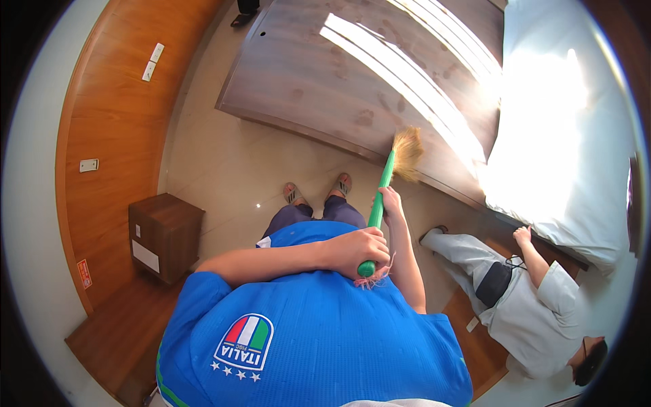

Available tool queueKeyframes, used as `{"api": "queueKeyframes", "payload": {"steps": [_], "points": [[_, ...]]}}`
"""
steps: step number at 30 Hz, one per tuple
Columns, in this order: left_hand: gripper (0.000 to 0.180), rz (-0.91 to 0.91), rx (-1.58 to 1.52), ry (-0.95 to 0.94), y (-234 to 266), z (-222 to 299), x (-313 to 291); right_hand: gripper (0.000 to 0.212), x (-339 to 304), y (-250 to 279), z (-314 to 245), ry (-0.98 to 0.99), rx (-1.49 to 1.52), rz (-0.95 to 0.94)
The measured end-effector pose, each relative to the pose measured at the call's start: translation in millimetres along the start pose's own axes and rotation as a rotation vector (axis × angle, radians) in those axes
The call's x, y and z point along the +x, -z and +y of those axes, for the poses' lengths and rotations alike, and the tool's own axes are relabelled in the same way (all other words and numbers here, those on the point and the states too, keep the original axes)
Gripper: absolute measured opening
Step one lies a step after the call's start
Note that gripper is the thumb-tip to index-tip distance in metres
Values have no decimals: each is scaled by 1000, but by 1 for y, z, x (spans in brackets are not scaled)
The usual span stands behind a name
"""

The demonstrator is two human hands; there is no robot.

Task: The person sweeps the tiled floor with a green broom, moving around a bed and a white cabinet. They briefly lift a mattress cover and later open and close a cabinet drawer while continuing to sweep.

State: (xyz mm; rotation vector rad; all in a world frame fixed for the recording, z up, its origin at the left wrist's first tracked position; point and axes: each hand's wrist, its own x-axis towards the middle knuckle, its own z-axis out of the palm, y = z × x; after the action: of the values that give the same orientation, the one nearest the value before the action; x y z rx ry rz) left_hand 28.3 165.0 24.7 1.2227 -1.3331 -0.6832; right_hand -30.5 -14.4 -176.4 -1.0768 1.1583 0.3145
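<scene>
A broom with a green handle [382,183] slants up and to the right, away from my body. My left hand [355,252] is closed around the handle near its rounded end, where a frayed pink string hangs. Farther along, my right hand [390,202] grips the same handle, its arm stretched forward. The broom's tan bristles [408,154] fan out over the near edge of a brown wooden bed base [305,95]; I cannot tell how firmly they touch it. Smudges and bright strips of sunlight mark the wooden surface.
A pale mattress [542,136] stands at the right end of the base. Another person in light clothes [522,298] is at the right, one hand near the mattress. A brown bedside cabinet [166,234] stands at left by a wood-panelled wall [119,122]. A dark shoe [244,18] shows at the top.
</scene>
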Motion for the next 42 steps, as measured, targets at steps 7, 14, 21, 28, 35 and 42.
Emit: {"api": "queueKeyframes", "payload": {"steps": [7,14,21,28,35,42], "points": [[20,75,84,187,38,16,-14,14,9,-51,-20,8,-49,-92],[18,123,204,176,69,33,-30,24,55,-115,3,65,-158,-156],[26,249,262,135,99,56,-47,23,-4,-176,-45,78,-91,-302],[34,243,131,-111,124,89,-68,25,-46,-185,-40,256,3,-291],[35,147,93,-22,161,71,-62,42,-25,-178,-21,281,50,-201],[29,-5,95,111,188,40,-14,74,-5,-170,-48,534,-391,-449]]}}
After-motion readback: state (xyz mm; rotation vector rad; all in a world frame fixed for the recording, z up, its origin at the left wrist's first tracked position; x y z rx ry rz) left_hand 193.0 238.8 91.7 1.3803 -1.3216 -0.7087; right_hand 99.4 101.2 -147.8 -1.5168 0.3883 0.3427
